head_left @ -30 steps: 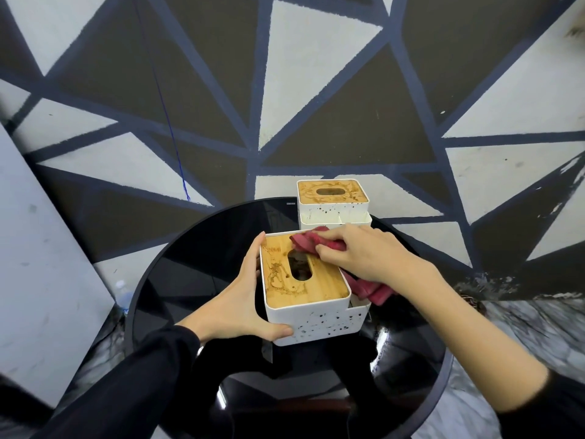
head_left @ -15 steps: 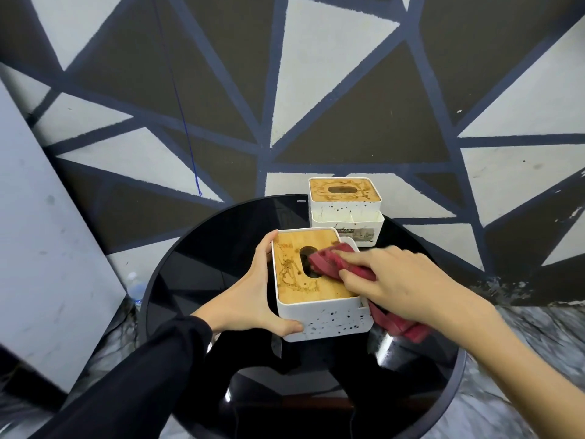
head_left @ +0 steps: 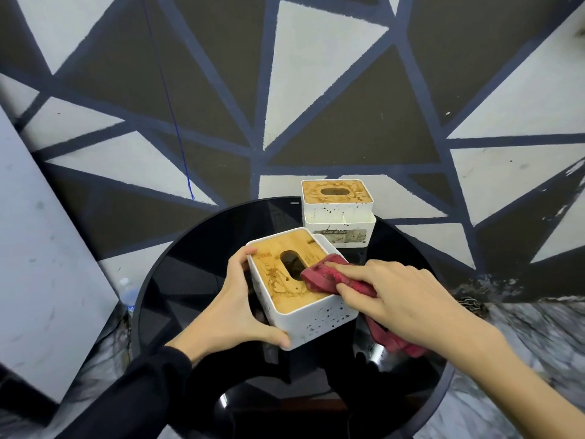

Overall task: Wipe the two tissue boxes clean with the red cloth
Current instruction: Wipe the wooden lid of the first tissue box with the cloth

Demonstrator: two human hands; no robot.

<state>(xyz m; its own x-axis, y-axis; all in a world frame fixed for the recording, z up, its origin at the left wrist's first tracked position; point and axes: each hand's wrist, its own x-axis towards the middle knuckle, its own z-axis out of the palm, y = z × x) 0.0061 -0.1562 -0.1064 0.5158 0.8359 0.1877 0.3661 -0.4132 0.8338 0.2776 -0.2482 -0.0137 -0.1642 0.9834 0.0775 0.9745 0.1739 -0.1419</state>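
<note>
Head view. A round bench [head_left: 177,280] with a glossy black top stands before a wall [head_left: 332,122] painted in grey and dark triangles with blue-black lines. Two tissue boxes sit on it, each white and speckled with dark spots, each with a stained wooden lid and an oval slot.

The near tissue box [head_left: 297,286] lies at the middle of the bench, turned at an angle to the viewer. The left hand [head_left: 231,308] holds it: the fingers lie against its left side wall and the thumb curls round its front lower corner, so the grip clasps the box. A black sleeve [head_left: 126,394] covers the left forearm.

The red cloth [head_left: 329,275] is bunched on the right part of the wooden lid, just beside the slot, and trails off the right edge of the box down to the bench top. The right hand [head_left: 402,299] presses it to the lid; the fingers [head_left: 351,269] are extended almost straight over the cloth, so the grip is flat and spread rather than pinching. The lid's left and front parts show brown stains.

The far tissue box [head_left: 337,207] stands at the bench's far edge, near the wall, apart from the near box and untouched by either hand. It has a labelled front compartment.

A grey board [head_left: 41,264] leans at the left, with a plastic bottle [head_left: 128,289] on the floor beside it.
</note>
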